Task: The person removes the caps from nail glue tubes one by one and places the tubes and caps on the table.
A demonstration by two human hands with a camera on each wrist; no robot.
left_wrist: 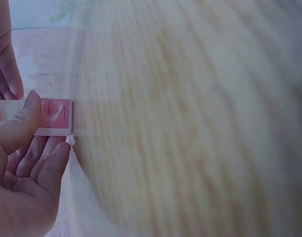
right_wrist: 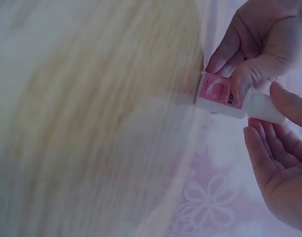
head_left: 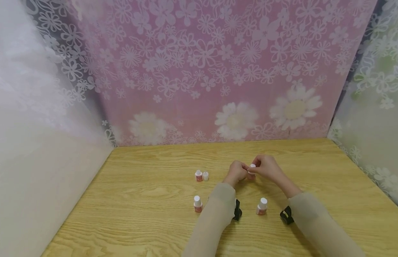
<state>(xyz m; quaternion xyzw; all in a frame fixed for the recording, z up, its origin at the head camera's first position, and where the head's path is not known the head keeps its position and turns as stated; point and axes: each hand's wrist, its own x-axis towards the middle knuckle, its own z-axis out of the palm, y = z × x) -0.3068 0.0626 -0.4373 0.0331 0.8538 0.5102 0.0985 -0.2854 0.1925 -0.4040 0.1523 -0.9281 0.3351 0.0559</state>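
Note:
Both hands meet over a small white bottle [right_wrist: 221, 94] with a pink label, near the back of the table. My left hand [head_left: 236, 172] grips the bottle's body, its thumb lying across the label in the left wrist view. From the other side, my right hand [head_left: 267, 167] pinches the white cap [right_wrist: 266, 107] between thumb and fingers. The cap sits at the bottle's top; whether it is loose or tight cannot be told. Left of the hands, an uncapped bottle [head_left: 199, 176] stands upright beside a separate white cap [head_left: 205, 176].
Two more capped bottles stand nearer the front: one bottle [head_left: 197, 205] left of the left forearm, another bottle [head_left: 261, 207] between the forearms. Black wrist mounts [head_left: 286, 216] show at the sleeves. A pink flowered sheet [head_left: 186, 117] hangs behind the wooden table [head_left: 137, 214].

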